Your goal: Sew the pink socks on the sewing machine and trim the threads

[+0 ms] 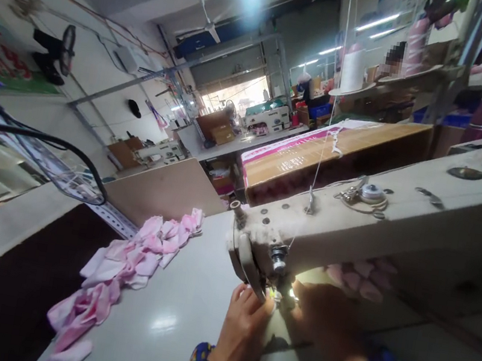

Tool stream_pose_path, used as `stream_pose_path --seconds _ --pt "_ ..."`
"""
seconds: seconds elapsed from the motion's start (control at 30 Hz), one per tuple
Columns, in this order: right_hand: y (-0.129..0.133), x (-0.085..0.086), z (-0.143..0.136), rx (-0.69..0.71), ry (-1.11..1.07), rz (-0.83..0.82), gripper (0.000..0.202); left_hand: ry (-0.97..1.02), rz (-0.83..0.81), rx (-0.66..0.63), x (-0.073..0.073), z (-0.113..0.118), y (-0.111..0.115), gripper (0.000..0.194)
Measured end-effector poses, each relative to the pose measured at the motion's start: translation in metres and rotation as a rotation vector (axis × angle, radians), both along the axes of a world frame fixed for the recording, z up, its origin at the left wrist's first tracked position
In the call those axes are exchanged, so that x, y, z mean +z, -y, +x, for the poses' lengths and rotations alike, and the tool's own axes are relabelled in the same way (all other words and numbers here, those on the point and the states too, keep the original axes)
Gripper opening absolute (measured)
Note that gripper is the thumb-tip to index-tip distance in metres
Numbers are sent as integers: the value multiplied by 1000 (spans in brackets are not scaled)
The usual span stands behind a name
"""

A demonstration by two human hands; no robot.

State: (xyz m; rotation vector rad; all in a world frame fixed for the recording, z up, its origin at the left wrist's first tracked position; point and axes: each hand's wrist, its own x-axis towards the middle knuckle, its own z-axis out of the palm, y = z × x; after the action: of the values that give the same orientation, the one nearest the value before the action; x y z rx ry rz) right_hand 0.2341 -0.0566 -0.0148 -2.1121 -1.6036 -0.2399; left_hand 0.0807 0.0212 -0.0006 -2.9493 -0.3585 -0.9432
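Note:
A sewing machine (355, 211) stands across the right side of the white table, its lamp glowing by the needle area. My left hand (244, 327) lies just left of the needle area, fingers curled and pressed together at a small pale bit of material (273, 300), too small and bright to name. On the other side of the needle, my right hand (324, 319) is under the machine arm, dark and smeared by motion. Its fingers cannot be made out. A row of pink cloth pieces (137, 258) runs along the table's left edge.
More pink pieces (363, 278) lie behind the machine arm. A long cardboard box (341, 151) stands beyond the machine. Thread runs down from a white cone (353, 70) to the machine top. A black cable (88, 162) loops at the left. Other sewing machines (269, 118) stand farther back.

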Motion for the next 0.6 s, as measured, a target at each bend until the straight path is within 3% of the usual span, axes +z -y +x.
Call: stream_pose_path --seconds 0.2,0.6 --pt "0 0 1 44 14 27 16 -54 138 -40 4 1 -3 33" --pt "3 4 1 53 13 -65 19 -36 140 59 -1 0 6 31"
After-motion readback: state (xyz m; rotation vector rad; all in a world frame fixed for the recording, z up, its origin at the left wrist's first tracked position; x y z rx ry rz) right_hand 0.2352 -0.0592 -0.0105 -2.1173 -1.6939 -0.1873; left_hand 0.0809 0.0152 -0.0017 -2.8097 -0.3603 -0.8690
